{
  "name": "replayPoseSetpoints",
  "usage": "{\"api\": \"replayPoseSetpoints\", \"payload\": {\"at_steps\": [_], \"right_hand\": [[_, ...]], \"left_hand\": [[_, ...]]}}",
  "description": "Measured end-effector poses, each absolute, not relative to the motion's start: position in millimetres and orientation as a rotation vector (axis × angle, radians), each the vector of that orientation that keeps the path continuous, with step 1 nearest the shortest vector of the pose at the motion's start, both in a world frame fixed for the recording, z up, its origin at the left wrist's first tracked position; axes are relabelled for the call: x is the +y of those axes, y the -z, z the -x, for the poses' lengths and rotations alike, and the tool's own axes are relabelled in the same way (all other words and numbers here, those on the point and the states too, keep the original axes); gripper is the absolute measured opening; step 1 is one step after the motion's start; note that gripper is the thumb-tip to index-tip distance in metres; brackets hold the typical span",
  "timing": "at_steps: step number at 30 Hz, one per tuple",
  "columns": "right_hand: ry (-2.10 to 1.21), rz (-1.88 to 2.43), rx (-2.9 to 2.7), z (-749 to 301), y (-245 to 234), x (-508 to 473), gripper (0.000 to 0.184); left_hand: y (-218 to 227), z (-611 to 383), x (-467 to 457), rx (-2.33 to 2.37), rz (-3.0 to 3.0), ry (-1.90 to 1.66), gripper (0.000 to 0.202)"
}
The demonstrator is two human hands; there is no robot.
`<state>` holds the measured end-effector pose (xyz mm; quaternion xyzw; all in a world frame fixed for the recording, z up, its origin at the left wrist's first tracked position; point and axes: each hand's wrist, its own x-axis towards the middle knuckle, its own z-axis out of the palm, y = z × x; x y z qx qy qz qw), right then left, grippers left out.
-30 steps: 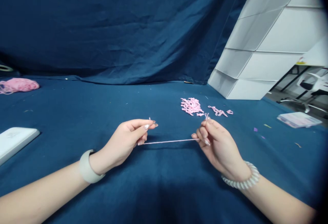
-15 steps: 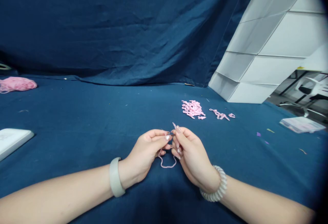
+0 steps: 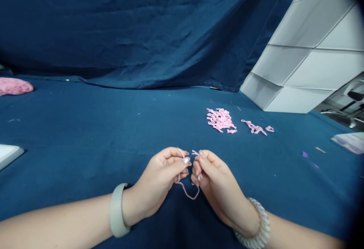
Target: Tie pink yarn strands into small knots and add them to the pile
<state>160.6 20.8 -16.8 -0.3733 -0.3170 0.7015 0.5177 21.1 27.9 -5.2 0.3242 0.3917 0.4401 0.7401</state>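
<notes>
A thin length of pink yarn (image 3: 190, 197) hangs in a loose loop below my two hands. My left hand (image 3: 167, 169) pinches it between thumb and forefinger, and a short bit of strand stands up above that pinch. Just to the right, my right hand (image 3: 213, 173) is closed on the yarn too, with a small forked end poking out to the left of the thumb tip. A narrow gap separates the fingertips of both hands. The part of the yarn inside the fingers is hidden.
Beyond my hands lie a pile of small knotted pink yarn pieces (image 3: 221, 120) and a smaller group (image 3: 254, 127) right of it. A pink yarn bundle (image 3: 14, 86) and white flat object (image 3: 10, 155) are left. White boxes (image 3: 298, 78) and a clear case (image 3: 348, 142) stand right.
The fingertips have drawn slightly apart, and the yarn loop hangs lower. The forked end now points left from my right fingers. The view has shifted a little.
</notes>
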Motion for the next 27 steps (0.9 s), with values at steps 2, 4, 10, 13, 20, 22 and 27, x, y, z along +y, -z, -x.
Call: {"api": "replayPoseSetpoints", "payload": {"at_steps": [2,4,10,13,20,22,27], "right_hand": [[-1.685,0.890,-0.748,-160.5,16.9,20.1,0.038],[-1.677,0.917,-0.733,-159.9,15.9,19.0,0.040],[-1.663,0.973,-0.728,-157.2,11.7,19.4,0.044],[-1.663,0.966,-0.725,-157.3,11.3,20.1,0.044],[-1.672,0.935,-0.681,-156.6,12.1,19.1,0.041],[-1.674,0.918,-0.688,-156.8,12.8,19.2,0.038],[-1.677,0.879,-0.762,-158.5,14.1,20.3,0.036]], "left_hand": [[3.7,-21.0,27.4,0.853,-0.717,-0.965,0.027],[2.5,-21.0,27.3,0.845,-0.710,-0.966,0.029],[5.1,-21.1,27.3,0.875,-0.763,-0.969,0.030],[6.8,-20.9,26.2,0.885,-0.800,-0.954,0.031],[4.7,-23.1,24.4,0.877,-0.807,-0.952,0.033],[6.1,-23.4,25.1,0.895,-0.817,-0.961,0.031],[9.2,-22.6,26.0,0.879,-0.866,-1.000,0.020]]}}
